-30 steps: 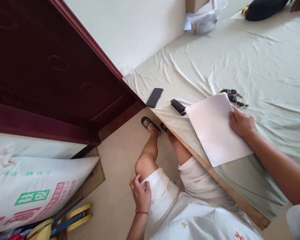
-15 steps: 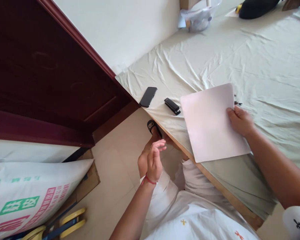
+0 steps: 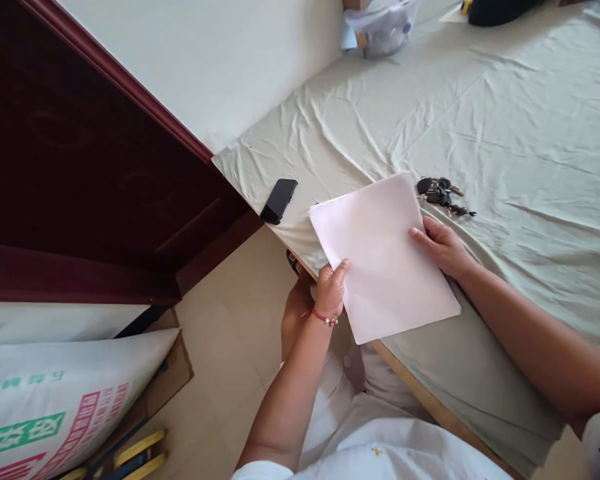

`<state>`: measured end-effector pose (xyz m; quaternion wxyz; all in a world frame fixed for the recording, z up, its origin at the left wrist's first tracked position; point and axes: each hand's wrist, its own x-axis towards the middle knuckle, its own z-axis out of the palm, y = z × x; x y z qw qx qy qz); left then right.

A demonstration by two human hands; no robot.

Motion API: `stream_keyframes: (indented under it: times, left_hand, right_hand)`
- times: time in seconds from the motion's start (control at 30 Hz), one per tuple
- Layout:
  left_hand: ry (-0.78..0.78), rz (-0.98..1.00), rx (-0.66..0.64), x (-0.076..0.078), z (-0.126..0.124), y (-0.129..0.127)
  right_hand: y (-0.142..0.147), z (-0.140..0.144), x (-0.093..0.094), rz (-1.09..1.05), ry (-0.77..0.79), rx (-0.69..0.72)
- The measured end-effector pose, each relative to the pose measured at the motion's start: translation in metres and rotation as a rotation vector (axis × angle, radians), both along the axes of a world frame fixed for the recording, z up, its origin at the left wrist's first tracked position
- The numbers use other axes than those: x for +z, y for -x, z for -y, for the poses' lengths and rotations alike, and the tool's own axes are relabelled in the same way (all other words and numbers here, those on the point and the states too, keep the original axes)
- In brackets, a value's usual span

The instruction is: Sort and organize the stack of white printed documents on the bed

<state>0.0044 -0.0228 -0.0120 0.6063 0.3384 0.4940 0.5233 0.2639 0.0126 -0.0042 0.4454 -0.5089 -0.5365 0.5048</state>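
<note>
A stack of white paper (image 3: 380,253) lies partly over the edge of a bed covered with a pale green sheet (image 3: 505,120). My left hand (image 3: 331,288) grips the paper's left edge, thumb on top. My right hand (image 3: 443,247) holds its right edge, fingers on the top sheet. A bunch of keys (image 3: 440,193) lies on the sheet just beyond my right hand. A black phone (image 3: 279,200) rests near the bed's corner, to the left of the paper. The black stapler seen earlier is hidden under the paper.
A dark red wooden door (image 3: 80,167) stands at the left. A large printed sack (image 3: 65,400) lies on the tiled floor (image 3: 230,333) at the lower left. A clear plastic bag (image 3: 380,27) and a black object (image 3: 500,10) sit at the bed's far end.
My left hand rose from my knee and took the paper's left edge. The paper moved left, covering the stapler and uncovering the keys.
</note>
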Motion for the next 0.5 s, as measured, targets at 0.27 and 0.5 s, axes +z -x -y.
stream_keyframes:
  times: [0.27, 0.5]
  left_hand:
    - [-0.135, -0.143, 0.153, -0.022, 0.009, -0.002]
    - [-0.088, -0.130, 0.310, -0.030, 0.011, -0.002]
  right_hand:
    - [-0.008, 0.003, -0.001, -0.107, 0.108, -0.051]
    - [-0.013, 0.006, -0.006, 0.048, 0.009, -0.217]
